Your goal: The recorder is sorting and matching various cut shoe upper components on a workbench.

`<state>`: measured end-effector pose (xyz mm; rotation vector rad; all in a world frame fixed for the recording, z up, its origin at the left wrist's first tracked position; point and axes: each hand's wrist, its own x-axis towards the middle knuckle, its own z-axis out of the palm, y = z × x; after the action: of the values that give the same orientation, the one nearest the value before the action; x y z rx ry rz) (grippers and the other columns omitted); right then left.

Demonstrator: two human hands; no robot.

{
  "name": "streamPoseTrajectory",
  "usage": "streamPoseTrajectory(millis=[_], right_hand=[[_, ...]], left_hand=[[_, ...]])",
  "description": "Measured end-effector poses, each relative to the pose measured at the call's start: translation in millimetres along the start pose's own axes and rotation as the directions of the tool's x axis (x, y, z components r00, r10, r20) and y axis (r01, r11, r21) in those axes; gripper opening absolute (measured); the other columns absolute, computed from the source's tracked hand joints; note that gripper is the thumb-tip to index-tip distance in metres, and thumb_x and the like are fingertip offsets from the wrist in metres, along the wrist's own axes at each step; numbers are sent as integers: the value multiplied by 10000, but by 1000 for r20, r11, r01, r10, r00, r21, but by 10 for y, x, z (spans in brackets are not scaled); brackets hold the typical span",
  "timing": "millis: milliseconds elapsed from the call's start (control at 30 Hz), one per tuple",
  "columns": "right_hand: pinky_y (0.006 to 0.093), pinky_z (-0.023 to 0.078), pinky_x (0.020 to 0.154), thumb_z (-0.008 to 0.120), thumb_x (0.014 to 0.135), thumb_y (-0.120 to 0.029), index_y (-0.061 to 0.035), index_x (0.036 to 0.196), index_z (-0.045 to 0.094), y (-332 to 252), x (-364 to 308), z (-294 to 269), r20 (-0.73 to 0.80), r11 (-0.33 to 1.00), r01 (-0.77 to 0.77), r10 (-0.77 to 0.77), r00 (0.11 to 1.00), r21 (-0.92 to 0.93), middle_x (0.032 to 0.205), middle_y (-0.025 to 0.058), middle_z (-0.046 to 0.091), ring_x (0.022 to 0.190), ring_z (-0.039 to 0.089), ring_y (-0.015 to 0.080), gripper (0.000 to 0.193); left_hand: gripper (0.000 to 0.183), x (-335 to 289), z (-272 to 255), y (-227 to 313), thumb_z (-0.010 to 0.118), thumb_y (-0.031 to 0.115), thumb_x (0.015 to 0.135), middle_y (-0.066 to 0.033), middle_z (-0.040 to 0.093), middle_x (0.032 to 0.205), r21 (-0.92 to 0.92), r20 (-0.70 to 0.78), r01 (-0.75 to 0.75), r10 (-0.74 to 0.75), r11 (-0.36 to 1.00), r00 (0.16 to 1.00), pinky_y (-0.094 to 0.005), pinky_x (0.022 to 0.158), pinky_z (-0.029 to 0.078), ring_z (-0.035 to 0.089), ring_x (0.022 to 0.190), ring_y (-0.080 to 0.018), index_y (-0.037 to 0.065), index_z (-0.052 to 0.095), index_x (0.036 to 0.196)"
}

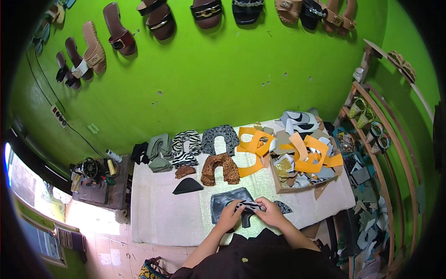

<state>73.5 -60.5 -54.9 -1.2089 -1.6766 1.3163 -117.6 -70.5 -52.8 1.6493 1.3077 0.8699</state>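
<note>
A small zebra-striped cut piece [249, 206] is pinched between both hands at the near edge of the tabletop [158, 209], just above a dark grey sheet of material [223, 202] lying flat under them. The left hand [229, 215] is closed on the left end of the striped piece, its fingers pressed together over it; the right hand [271, 213] is closed on the right end in the same way. A dark strip hangs down from the piece between the hands, though whether it is joined to the piece or merely lies under it cannot be told.

The step in hand is judged to be the fitting or aligning of the striped piece, with both ends held so that it can be turned or laid against the grey sheet. For the next move, a steady two-handed pinch is called for, with the edges kept level.

Farther back, cut shapes are laid out in rows: a black half-round piece [187, 186], leopard-print pieces [219, 169], zebra-print pieces [186, 148], olive pieces [160, 152] and orange pieces [253, 146]. A cardboard box [278, 179] of mixed offcuts is set well to the right. Sandals [120, 30] are hung on the green wall [209, 79].
</note>
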Motion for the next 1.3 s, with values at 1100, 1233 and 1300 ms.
streamPoseTrajectory(millis=[1100, 1233, 1300], right_hand=[[247, 459, 663, 606, 795, -62, -39, 1154, 494, 191, 21, 438, -271, 957, -226, 270, 924, 181, 948, 77, 574, 690, 555, 108, 376], [256, 458, 658, 605, 794, -72, -54, 1156, 496, 156, 95, 421, -284, 972, -206, 231, 930, 116, 950, 79, 577, 690, 557, 116, 379], [258, 458, 655, 608, 791, -81, -56, 1154, 498, 81, 125, 409, -284, 969, -200, 234, 930, 144, 957, 84, 578, 693, 555, 116, 381]], left_hand=[[723, 1641, -2460, -1518, 821, 226, 563, -127, 538, 1223, 639, -158, 191, -116, 745, 981, -361, 959, 404, 486, 1149, -281, 69, 521, 1202], [831, 1629, -2475, -1508, 835, 281, 541, -118, 502, 1270, 707, -93, 133, -96, 695, 991, -391, 1009, 355, 450, 1190, -274, 71, 469, 1257], [863, 1600, -2469, -1419, 836, 293, 537, -111, 475, 1297, 740, -108, 133, -78, 659, 991, -429, 1026, 320, 422, 1215, -269, 80, 447, 1276]])
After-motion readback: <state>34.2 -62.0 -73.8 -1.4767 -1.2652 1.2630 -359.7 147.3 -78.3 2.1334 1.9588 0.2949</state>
